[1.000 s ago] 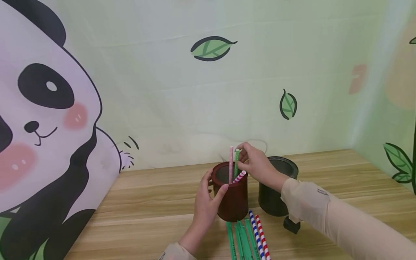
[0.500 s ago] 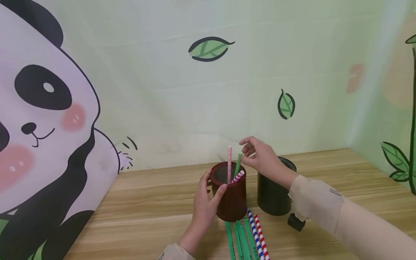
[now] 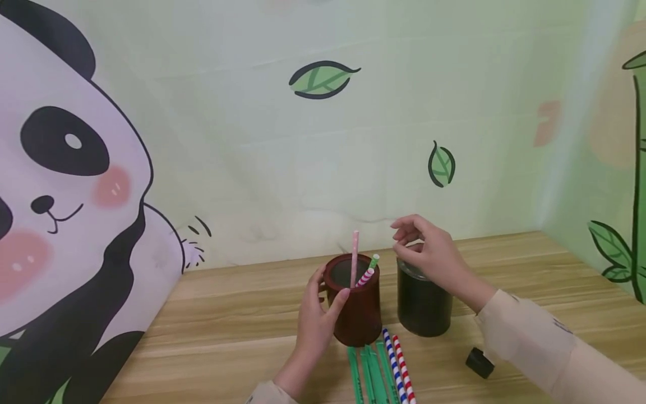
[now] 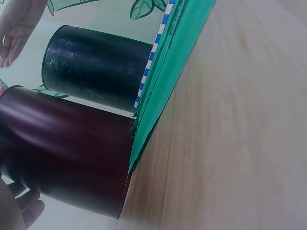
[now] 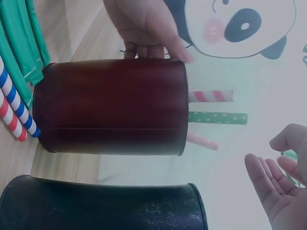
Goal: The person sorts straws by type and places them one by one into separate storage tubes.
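Observation:
My left hand [image 3: 315, 317] holds a dark red, leather-look cup [image 3: 359, 320] upright on the table, thumb at the front rim and fingers round its left side. Three paper straws stick out of its mouth: a pink dotted one [image 3: 355, 255], a green dotted one [image 3: 374, 260] and a pink-and-white striped one [image 3: 365, 276]. The right wrist view shows all three leaning out past the rim. Above a black cup [image 3: 424, 308], to the right, my right hand [image 3: 429, 247] hovers with loosely bent fingers and nothing between them. The lower ends of the straws are hidden inside the cup.
In front of the dark red cup lie several flat green wrapped strips [image 3: 373, 373]. Beside them lie a blue-and-white striped straw [image 3: 395, 365] and a red-and-white striped straw [image 3: 405, 370]. A small black object [image 3: 479, 362] shows by the right sleeve. A panda-printed wall hanging [image 3: 252, 168] stands behind.
My right hand has let go of the green dotted straw and moved right, over the black cup. The straw has dropped lower and leans right in the cup. My left hand keeps its hold.

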Action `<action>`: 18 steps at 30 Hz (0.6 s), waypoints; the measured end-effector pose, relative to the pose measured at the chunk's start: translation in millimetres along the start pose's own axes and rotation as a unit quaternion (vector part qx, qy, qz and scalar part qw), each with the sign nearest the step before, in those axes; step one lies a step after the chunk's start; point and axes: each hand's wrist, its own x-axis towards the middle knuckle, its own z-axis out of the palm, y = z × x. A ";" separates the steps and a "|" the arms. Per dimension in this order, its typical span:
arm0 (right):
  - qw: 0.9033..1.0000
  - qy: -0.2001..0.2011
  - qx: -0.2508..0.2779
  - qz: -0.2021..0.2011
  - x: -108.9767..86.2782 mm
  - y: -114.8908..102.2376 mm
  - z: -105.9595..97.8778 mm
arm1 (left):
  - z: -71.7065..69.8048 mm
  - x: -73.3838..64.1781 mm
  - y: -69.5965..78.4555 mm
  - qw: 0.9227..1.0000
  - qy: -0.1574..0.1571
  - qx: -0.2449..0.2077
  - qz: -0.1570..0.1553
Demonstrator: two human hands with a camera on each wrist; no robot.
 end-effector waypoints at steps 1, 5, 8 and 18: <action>1.000 0.002 -0.001 -0.001 -2.3 -0.5 -1.3 | 0.0 -0.2 0.0 1.000 0.000 0.001 0.001; 1.000 0.003 -0.004 -0.005 -12.5 -2.5 -4.3 | -0.1 -1.6 0.2 1.000 0.001 0.002 0.000; 1.000 0.000 -0.001 -0.005 -19.8 -4.3 -5.7 | 0.1 -2.3 -0.2 1.000 0.001 0.002 -0.001; 0.999 -0.026 0.039 0.007 -43.5 -9.6 -9.0 | 1.1 -1.4 0.0 1.000 0.002 0.007 0.000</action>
